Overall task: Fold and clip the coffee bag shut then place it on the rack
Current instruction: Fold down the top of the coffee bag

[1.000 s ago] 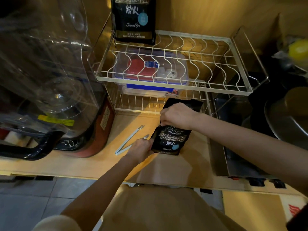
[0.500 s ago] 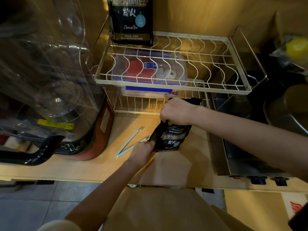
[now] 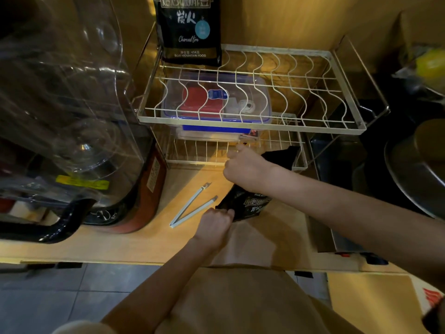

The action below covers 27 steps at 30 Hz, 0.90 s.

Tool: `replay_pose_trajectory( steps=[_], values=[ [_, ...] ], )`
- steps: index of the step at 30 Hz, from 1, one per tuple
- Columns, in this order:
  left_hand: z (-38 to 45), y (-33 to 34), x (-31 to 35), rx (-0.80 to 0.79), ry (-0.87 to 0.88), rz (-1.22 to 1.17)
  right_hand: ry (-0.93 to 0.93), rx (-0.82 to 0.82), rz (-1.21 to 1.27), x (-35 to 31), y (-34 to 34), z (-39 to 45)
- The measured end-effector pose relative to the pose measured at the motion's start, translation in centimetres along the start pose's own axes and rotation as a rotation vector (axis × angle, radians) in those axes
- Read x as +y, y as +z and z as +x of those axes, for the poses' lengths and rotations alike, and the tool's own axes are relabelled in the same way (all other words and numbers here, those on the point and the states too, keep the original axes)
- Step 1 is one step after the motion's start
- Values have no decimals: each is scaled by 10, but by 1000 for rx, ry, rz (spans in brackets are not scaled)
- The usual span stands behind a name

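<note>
A small black coffee bag [image 3: 250, 206] stands on the wooden counter in front of the wire rack [image 3: 250, 125]. My right hand [image 3: 245, 166] presses down on the bag's top, and the black top flap sticks out behind it. At the bag's lower left corner my left hand [image 3: 216, 221] pinches the edge. A pale sealing clip [image 3: 192, 206] lies spread in a V on the counter, just left of the bag and untouched. A second, larger black coffee bag [image 3: 189, 30] stands at the rack's back left.
A big clear-domed appliance [image 3: 62, 116] with a black handle fills the left side. Under the rack's upper shelf sits a clear lidded box [image 3: 216, 102]. Metal pans [image 3: 419, 165] and a dark sunken tray [image 3: 337, 189] are at the right.
The bag has been squashed shorter as my right hand pushed its top down and back toward the rack. My left hand stayed at the bag's lower corner. The clip has not moved.
</note>
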<state>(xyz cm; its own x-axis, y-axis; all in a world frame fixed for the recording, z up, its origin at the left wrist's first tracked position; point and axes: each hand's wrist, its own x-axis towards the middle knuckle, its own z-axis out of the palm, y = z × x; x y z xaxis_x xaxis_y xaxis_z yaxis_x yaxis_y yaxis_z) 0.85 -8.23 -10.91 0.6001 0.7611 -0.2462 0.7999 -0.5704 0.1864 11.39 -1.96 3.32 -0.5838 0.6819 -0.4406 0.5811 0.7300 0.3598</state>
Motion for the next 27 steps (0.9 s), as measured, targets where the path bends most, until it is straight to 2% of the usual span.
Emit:
replay_pose_trajectory(
  steps=[3, 7, 14, 16, 19, 20, 22, 24, 27],
  values=[
    [-1, 3, 2, 1, -9, -17, 73, -80, 48, 1, 5, 7],
    [-6, 6, -4, 0, -25, -126, 109, -12, 118, 17, 4, 4],
    [-2, 5, -12, 43, -21, -223, 163, -12, 117, 7, 5, 7],
    [-5, 3, -16, 170, -119, -406, 169, -5, 94, 8, 5, 5],
    [-7, -9, -16, 460, -286, -855, 177, -7, 91, 6, 4, 1],
    [-3, -15, -17, 476, -303, -958, 175, -9, 90, 4, 2, 1],
    [8, -25, -18, 382, -275, -1077, 167, -7, 84, 2, 0, 0],
    [16, -32, -18, 284, -211, -1078, 162, 1, 76, 1, 0, -1],
    [18, -37, -15, 252, -192, -1225, 168, 19, 103, 3, -1, -5]
  ],
)
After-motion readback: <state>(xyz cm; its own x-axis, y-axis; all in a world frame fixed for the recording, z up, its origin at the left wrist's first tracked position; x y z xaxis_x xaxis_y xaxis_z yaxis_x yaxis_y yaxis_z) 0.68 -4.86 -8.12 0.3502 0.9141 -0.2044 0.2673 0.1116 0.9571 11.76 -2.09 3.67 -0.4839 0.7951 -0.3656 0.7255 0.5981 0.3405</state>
